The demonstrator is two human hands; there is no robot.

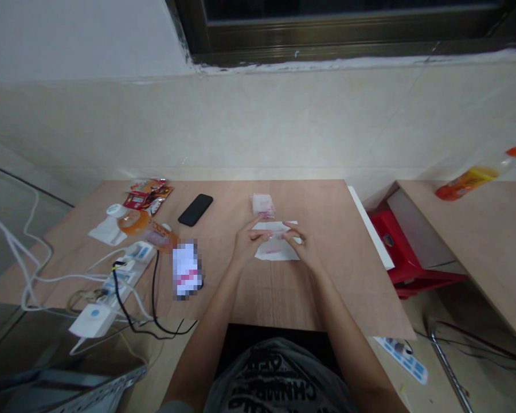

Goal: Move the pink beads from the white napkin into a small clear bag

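A white sheet of paper [277, 254] lies on the wooden table in front of me, with a faint pink mark or strip on it. Over its left edge is my left hand [245, 242], thumb and fingers brought together and one finger stretched forward. My right hand [303, 248] faces it over the right edge, its fingers bent toward the thumb. Whatever thin or clear thing the fingertips hold is too small to make out. Just beyond the paper sits a small clear packet [262, 205] with white and pink contents, close to my left fingertip.
Left on the table [258, 295] are a black phone [195, 210], an orange drink bottle [144, 225] lying down, red snack wrappers [148, 195], a lit, blurred-out screen [187, 269] and a white power strip [122, 281] with cables. A red stool [398, 246] stands right.
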